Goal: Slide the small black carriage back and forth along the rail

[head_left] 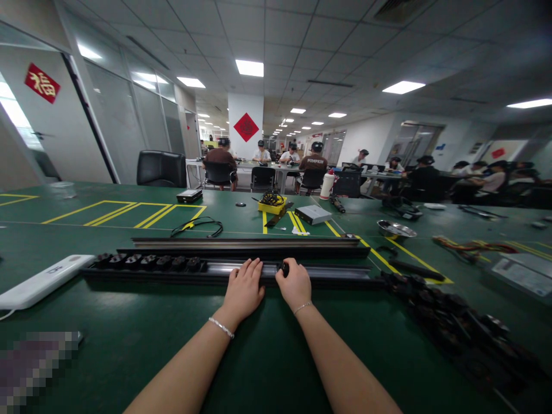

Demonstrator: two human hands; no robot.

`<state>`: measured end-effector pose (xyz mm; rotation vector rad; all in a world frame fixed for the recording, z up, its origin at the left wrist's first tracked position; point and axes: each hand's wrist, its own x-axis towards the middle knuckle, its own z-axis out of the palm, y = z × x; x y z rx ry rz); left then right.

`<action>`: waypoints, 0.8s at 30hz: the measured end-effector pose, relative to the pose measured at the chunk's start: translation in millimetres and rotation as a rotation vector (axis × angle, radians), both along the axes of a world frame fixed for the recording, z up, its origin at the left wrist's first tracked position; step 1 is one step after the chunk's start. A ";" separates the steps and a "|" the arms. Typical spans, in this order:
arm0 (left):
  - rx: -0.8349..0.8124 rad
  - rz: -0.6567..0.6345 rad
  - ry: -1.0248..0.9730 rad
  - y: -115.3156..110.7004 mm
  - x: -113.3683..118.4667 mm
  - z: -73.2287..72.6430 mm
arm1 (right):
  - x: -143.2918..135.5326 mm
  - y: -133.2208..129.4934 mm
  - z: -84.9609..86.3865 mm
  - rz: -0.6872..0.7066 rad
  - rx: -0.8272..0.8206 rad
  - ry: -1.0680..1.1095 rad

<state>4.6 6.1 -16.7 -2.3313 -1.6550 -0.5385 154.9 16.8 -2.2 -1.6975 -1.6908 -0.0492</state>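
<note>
A long black rail [332,275] with a silvery channel lies across the green table in front of me. My left hand [242,290] rests flat on it, fingers spread over the channel. My right hand [295,283] is closed on a small black module [284,268] sitting in the channel. Several black modules [149,261] fill the rail's left end. A second long rail [250,244] lies just behind the first.
A white power strip [43,280] lies at left. A heap of black modules [448,322] sits at right. Behind are a black cable [198,226], a yellow bin [271,204], a grey box [313,214] and a metal bowl [395,229]. People sit at far tables.
</note>
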 end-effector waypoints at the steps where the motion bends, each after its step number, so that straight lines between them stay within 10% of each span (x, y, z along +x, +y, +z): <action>1: 0.001 0.002 -0.001 0.0 0.1 -0.1 | 0.0 0.0 0.1 0.000 0.001 0.002; 24: 0.013 0.000 -0.008 1.1 -0.2 -2.4 | 0.9 0.3 -3.1 0.013 0.052 -0.018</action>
